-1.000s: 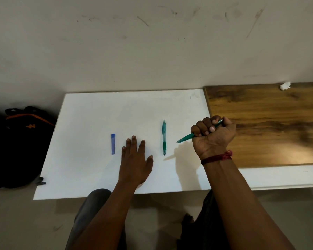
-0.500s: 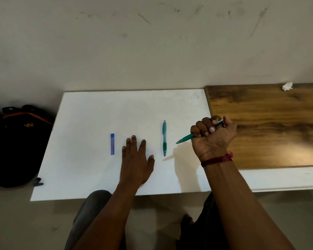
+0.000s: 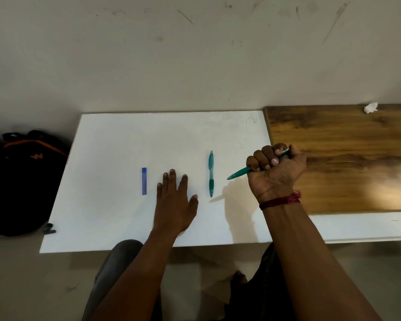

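green pen (image 3: 240, 173) in right hand (image 3: 276, 173), left hand (image 3: 175, 205) flat

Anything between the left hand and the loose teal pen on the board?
Nothing visible. Only bare white board lies between the left hand and the teal pen; the right hand, gripping a second green pen, is beyond it.

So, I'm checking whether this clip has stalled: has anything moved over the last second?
Nothing visibly changed. The right hand still grips the green pen in a fist, the left hand stays flat on the white board, and the second pen and the blue stick lie where they were.
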